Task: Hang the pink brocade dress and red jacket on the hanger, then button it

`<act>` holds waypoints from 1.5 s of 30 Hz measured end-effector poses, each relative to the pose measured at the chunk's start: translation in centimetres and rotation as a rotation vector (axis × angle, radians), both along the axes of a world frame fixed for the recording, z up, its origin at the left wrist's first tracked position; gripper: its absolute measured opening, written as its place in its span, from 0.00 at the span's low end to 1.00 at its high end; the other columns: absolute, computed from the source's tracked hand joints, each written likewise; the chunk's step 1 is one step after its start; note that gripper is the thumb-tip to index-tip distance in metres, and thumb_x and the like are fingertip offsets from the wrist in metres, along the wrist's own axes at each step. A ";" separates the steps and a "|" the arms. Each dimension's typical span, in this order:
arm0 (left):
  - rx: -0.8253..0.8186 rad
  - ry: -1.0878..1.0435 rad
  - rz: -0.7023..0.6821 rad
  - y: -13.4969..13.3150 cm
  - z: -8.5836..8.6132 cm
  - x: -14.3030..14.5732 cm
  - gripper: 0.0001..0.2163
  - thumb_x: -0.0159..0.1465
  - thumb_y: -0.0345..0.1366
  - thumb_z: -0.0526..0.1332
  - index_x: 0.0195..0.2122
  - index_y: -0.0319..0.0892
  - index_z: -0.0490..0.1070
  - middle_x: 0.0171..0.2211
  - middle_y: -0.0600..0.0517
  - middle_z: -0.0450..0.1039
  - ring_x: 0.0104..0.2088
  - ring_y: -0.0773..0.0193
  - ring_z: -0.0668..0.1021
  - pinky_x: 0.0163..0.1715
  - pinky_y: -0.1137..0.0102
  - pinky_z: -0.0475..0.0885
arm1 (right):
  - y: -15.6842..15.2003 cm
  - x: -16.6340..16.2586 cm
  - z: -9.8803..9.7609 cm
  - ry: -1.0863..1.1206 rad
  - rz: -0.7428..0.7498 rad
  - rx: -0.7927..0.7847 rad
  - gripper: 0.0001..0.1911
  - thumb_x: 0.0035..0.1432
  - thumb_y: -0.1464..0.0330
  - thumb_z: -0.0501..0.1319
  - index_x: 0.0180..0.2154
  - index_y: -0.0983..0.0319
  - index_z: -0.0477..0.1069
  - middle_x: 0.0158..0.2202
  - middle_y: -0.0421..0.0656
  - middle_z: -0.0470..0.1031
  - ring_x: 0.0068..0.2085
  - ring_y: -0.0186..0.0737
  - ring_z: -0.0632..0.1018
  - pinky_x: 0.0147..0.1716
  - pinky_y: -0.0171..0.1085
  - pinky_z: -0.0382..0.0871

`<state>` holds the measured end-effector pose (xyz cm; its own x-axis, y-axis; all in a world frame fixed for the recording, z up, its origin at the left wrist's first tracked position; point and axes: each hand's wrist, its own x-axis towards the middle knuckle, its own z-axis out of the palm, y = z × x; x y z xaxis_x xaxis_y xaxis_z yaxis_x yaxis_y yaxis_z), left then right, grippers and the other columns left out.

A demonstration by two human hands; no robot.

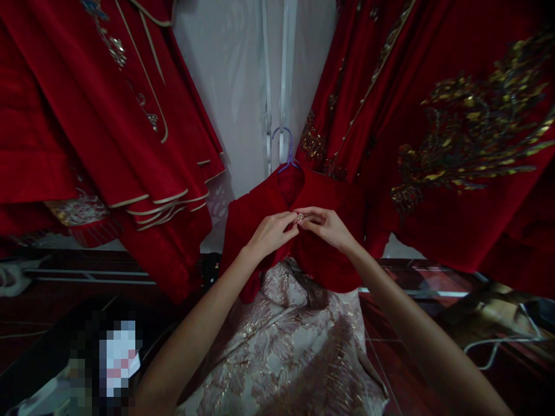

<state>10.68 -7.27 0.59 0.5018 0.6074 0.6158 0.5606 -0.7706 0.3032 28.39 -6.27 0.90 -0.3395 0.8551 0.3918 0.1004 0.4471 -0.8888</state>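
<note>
A red cropped jacket [329,254] hangs in front of me on a purple hanger [289,156]. Over its chest, just under the neckline, my two hands meet at a small jewelled button [300,217]. From the left, my left hand [274,232] pinches the front edge beside the button. My right hand [324,226] has its fingertips closed at the button's other side. The fingers partly cover the front edges, so I cannot tell whether the button is fastened. Below the jacket spreads a pale brocade skirt [295,346] with a shiny leaf pattern.
Red garments [143,115] with pale piping hang at the left. At the right hangs a red garment with gold sequin embroidery [468,133]. Behind stands a white wall [221,75] with metal uprights. A low rail [95,276] and a white cord [498,344] lie near the floor.
</note>
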 end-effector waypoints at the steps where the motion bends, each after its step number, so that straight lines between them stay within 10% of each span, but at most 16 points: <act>1: -0.004 -0.010 0.005 -0.1 -0.1 0.3 0.03 0.61 0.31 0.55 0.34 0.43 0.67 0.32 0.52 0.70 0.31 0.66 0.73 0.33 0.73 0.66 | 0.2 -0.2 -0.1 -0.005 -0.025 0.033 0.15 0.50 0.66 0.62 0.41 0.63 0.72 0.36 0.44 0.76 0.37 0.38 0.76 0.43 0.41 0.69; 7: -0.160 -0.399 0.084 -0.6 -2.7 2.7 0.04 0.62 0.32 0.54 0.39 0.42 0.63 0.36 0.49 0.71 0.36 0.64 0.75 0.39 0.69 0.69 | 0.0 -2.3 -3.0 0.088 -0.257 0.141 0.14 0.57 0.66 0.52 0.46 0.60 0.64 0.43 0.44 0.69 0.42 0.36 0.72 0.45 0.38 0.67; 13: -0.458 -0.799 0.016 -0.9 -4.7 2.2 0.07 0.63 0.37 0.55 0.37 0.40 0.68 0.38 0.49 0.73 0.40 0.66 0.75 0.43 0.71 0.68 | -3.8 -2.5 -7.4 0.000 -0.345 0.201 0.31 0.52 0.61 0.62 0.53 0.59 0.50 0.44 0.46 0.65 0.40 0.37 0.71 0.38 0.37 0.68; 17: -0.560 -0.900 -0.071 -1.5 -4.3 1.1 0.10 0.61 0.39 0.57 0.39 0.40 0.71 0.43 0.48 0.74 0.45 0.64 0.74 0.50 0.70 0.64 | -4.9 -1.8 -9.0 -0.270 -0.393 0.173 0.15 0.55 0.60 0.59 0.40 0.61 0.62 0.31 0.41 0.67 0.29 0.36 0.69 0.31 0.36 0.65; 32: -1.076 -1.385 -0.264 -2.4 -6.8 2.2 0.32 0.58 0.62 0.46 0.49 0.40 0.70 0.52 0.45 0.71 0.55 0.55 0.69 0.58 0.60 0.58 | -6.7 0.3 -3.8 0.389 0.000 -0.521 0.17 0.50 0.60 0.64 0.40 0.59 0.65 0.37 0.43 0.73 0.37 0.37 0.76 0.39 0.38 0.72; 39: -1.048 -1.140 -0.135 -3.5 -7.2 -1.0 0.24 0.55 0.52 0.60 0.50 0.44 0.69 0.44 0.46 0.75 0.44 0.59 0.76 0.40 0.67 0.72 | -5.7 -1.7 -7.5 0.168 -0.166 -0.279 0.21 0.48 0.60 0.64 0.43 0.60 0.65 0.41 0.46 0.70 0.39 0.38 0.75 0.39 0.41 0.74; 45: -0.927 -1.001 0.080 -2.7 -8.3 -2.3 0.17 0.51 0.41 0.67 0.40 0.40 0.73 0.35 0.48 0.74 0.34 0.66 0.76 0.27 0.75 0.73 | -6.1 -2.2 -6.0 -0.102 -0.441 0.062 0.13 0.55 0.62 0.59 0.40 0.61 0.66 0.33 0.43 0.70 0.30 0.35 0.73 0.29 0.35 0.70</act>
<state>8.37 -9.94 -7.70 0.0306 0.9985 0.0464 -0.1686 -0.0406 0.9848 26.18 -12.41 -5.14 0.0124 0.9027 0.4300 0.3789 0.3937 -0.8375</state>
